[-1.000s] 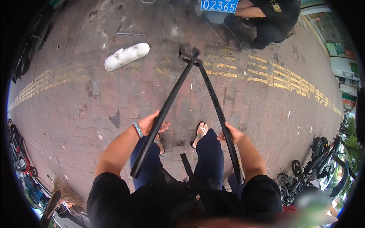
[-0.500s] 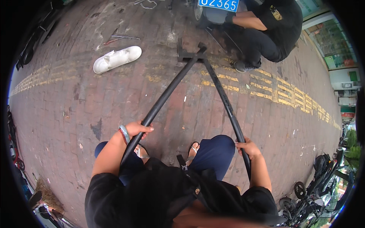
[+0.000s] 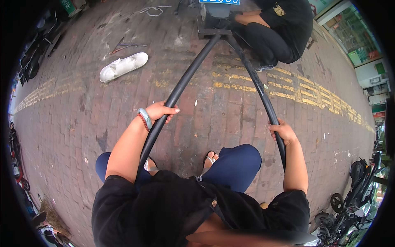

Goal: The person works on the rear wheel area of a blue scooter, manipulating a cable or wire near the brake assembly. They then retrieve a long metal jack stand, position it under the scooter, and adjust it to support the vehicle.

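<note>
I hold a black V-shaped metal frame by its two long bars. My left hand, with bracelets at the wrist, is closed around the left bar. Around the right bar, my right hand is closed too, a little lower in the picture. The bars meet at the far end in a dark cross bracket, at the rear of a vehicle with a blue plate. Whether the bracket touches the vehicle I cannot tell. The near ends of both bars are hidden by my arms and body.
Beside the vehicle, at the right, crouches a person in dark clothes, hands near its rear. A white elongated shell and thin metal tools lie on the brick paving. Parked motorbikes stand at right; a straw broom is at lower left.
Both hands and the frame have moved forward, away from my body. The bracket, lower and apart before, now sits right at the vehicle's rear. My grip stays closed on both bars.
</note>
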`<state>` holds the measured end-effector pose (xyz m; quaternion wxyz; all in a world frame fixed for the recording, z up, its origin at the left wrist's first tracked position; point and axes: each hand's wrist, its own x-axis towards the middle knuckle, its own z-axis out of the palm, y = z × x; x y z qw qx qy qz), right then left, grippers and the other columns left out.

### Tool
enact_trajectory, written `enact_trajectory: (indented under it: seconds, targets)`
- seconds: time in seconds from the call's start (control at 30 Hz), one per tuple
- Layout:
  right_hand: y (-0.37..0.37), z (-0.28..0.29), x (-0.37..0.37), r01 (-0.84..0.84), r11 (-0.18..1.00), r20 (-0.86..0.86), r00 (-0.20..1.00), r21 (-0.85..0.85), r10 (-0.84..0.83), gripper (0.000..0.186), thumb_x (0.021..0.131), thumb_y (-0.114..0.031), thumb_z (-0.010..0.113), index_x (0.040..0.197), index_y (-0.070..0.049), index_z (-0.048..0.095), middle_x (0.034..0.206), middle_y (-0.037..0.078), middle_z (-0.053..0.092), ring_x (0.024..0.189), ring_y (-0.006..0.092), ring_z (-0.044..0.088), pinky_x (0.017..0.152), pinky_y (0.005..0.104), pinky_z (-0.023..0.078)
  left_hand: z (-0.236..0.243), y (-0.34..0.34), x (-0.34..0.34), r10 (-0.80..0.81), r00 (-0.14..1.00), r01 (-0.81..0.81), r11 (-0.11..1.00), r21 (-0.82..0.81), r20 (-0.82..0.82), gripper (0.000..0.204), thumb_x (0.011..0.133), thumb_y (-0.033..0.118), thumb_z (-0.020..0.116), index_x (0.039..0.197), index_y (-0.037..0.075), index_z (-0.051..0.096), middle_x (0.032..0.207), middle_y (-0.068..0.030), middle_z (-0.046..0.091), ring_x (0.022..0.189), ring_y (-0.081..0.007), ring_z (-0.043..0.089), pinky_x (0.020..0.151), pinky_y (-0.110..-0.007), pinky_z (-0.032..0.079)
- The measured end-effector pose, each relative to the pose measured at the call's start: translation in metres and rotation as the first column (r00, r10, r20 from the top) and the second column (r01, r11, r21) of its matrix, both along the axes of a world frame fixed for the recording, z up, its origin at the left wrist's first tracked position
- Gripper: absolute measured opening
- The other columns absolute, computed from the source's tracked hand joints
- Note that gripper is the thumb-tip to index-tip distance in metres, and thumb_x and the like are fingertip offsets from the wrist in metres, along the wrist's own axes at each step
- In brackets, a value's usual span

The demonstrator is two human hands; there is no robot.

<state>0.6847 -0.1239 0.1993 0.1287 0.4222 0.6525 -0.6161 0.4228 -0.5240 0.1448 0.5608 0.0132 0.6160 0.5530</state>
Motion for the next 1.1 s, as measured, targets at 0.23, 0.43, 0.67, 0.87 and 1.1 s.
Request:
enact_trajectory:
  seconds: [0.23,0.43,0.67,0.87,1.1]
  targets:
    - [0.04,0.009,-0.029,-0.08,0.996,-0.004,0.997,0.03,0.08,0.021,0.077,-0.007,0.063,0.096,-0.004,0.053,0.061,0.001,0.051,0.046,0.0091,0.048,0.04,0.0233,0.04,0.002,0.046,-0.009,0.031,0.999,-0.031,0.999,0.026,-0.032,0.028,0.077,0.02,0.074,0.09,0.005,0.054,0.066,0.0001,0.053,0.054,-0.0078,0.052,0.045,-0.021,0.045]
    - [0.044,0.004,-0.048,-0.075,0.996,-0.001,0.997,0.05,0.075,0.021,0.077,-0.008,0.063,0.095,-0.004,0.053,0.064,0.001,0.052,0.049,0.0089,0.049,0.041,0.0231,0.04,-0.002,0.093,0.006,0.12,0.991,-0.115,0.989,0.096,-0.057,0.024,0.079,0.022,0.072,0.086,0.004,0.058,0.066,0.0018,0.054,0.055,-0.0059,0.051,0.046,-0.02,0.044]
    - [0.037,-0.001,-0.042,-0.068,0.995,-0.093,0.994,-0.071,0.061,0.029,0.08,-0.01,0.062,0.107,-0.004,0.052,0.073,0.004,0.056,0.058,0.0128,0.055,0.053,0.0264,0.048,0.008,0.036,0.069,0.142,0.989,-0.142,0.908,0.395,0.029,0.052,0.081,0.016,0.067,0.117,0.002,0.031,0.073,-0.0088,0.056,0.056,-0.0198,0.06,0.05,-0.03,0.049]
    - [-0.006,-0.012,0.027,-0.237,0.786,-0.438,0.898,-0.571,-0.047,0.072,0.078,-0.031,0.063,0.137,-0.006,0.03,0.073,0.014,0.055,0.063,0.0225,0.059,0.05,0.0264,0.047,0.007,-0.044,0.115,0.235,0.965,-0.256,0.937,0.238,0.112,0.06,0.082,0.01,0.062,0.131,-0.001,0.029,0.069,-0.0056,0.051,0.05,-0.0137,0.054,0.045,-0.027,0.045]
    - [-0.083,-0.026,0.059,0.195,0.799,0.044,0.977,-0.569,-0.207,0.019,0.082,-0.016,0.061,0.089,-0.003,0.049,0.055,0.005,0.045,0.043,0.0165,0.045,0.042,0.0304,0.042,-0.026,-0.046,0.124,0.261,0.948,-0.304,0.91,0.282,0.182,0.058,0.082,0.004,0.061,0.131,-0.001,0.031,0.068,-0.0038,0.047,0.048,-0.013,0.052,0.044,-0.026,0.043]
